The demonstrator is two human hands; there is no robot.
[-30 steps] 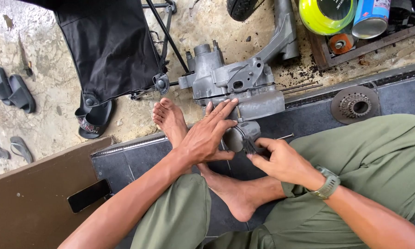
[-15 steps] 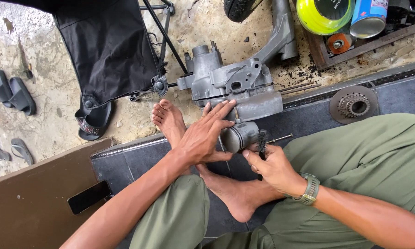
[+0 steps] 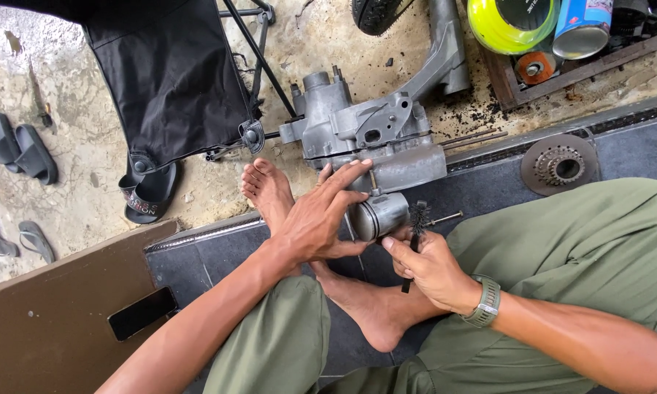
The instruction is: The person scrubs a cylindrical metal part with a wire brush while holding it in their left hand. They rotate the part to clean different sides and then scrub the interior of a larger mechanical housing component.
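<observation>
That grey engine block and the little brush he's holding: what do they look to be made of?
Engine block: most likely cast metal, perhaps aluminium, judging by the dull, matte grey, rough-looking surface and moulded ribs. Brush, held in the right hand: dark bristles around a thin black stem, which could be wire or plastic; too small to tell.

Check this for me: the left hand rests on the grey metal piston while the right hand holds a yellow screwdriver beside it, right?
Not quite. The right hand holds a small black bristle brush, not a yellow screwdriver. The head view shows it beside the grey metal piston, where the left hand rests.
</observation>
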